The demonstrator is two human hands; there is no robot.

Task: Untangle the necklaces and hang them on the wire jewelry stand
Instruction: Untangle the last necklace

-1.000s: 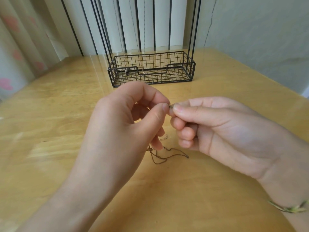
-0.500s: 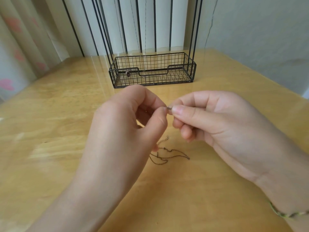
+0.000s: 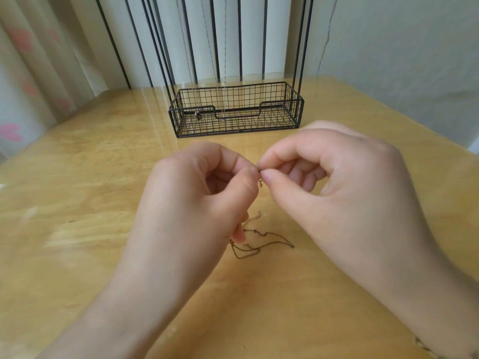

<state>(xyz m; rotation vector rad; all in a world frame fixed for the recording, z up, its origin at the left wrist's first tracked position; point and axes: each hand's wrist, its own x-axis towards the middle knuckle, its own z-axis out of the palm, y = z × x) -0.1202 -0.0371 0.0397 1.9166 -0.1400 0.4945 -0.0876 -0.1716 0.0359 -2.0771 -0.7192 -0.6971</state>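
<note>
The top of the wire jewelry stand is being cut off by the upper edge of the view. Only its black uprights and mesh basket are being shown, at the far middle of the table. Thin chains are being seen hanging between the uprights into the basket, too fine to be counted. A small dark pendant is being shown low at the basket's left end. Part of the necklace is being hidden behind the left hand, and how its loops cross cannot be told. A band at the right wrist is being cut off at the near right corner.

The necklace is being held by one end above the table. It is being pinched between the left hand's thumb and forefinger, and the right hand is being closed on the same spot from the right, its other fingers curled. A small clasp piece is being left dangling just below the touching fingertips. The rest of the chain is being trailed down past the left hand's lower fingers and is lying in loose loops on the table, nearer than the pinch, between the two wrists.
</note>
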